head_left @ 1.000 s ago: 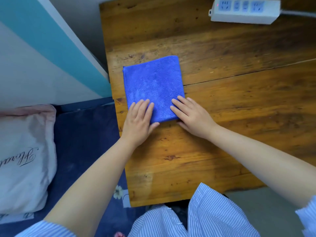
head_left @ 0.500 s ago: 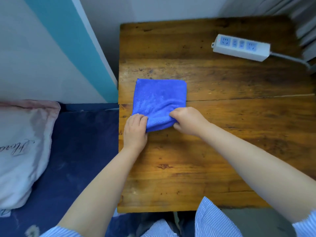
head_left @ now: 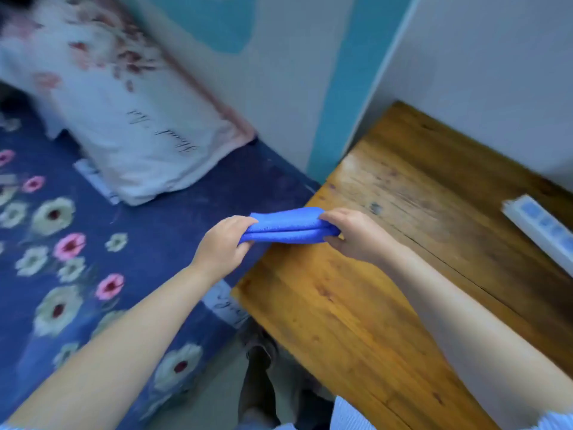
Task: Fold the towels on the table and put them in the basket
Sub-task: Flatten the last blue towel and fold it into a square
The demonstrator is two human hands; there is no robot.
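Note:
A folded blue towel (head_left: pixel 290 226) hangs in the air over the left edge of the wooden table (head_left: pixel 372 305), seen edge-on as stacked layers. My left hand (head_left: pixel 224 243) pinches its left end, out past the table edge above the bed. My right hand (head_left: pixel 353 235) grips its right end, above the table top. No basket is in view.
A white power strip (head_left: pixel 539 226) lies at the table's right side. Left of the table is a bed with a dark blue flowered cover (head_left: pixel 62 243) and a white pillow (head_left: pixel 130 119). A white and teal wall (head_left: pixel 341 88) rises behind.
The towel was lying on the table under both hands; now both hands hold it lifted off the top and moved left over the table edge. The view has swung left toward the bed.

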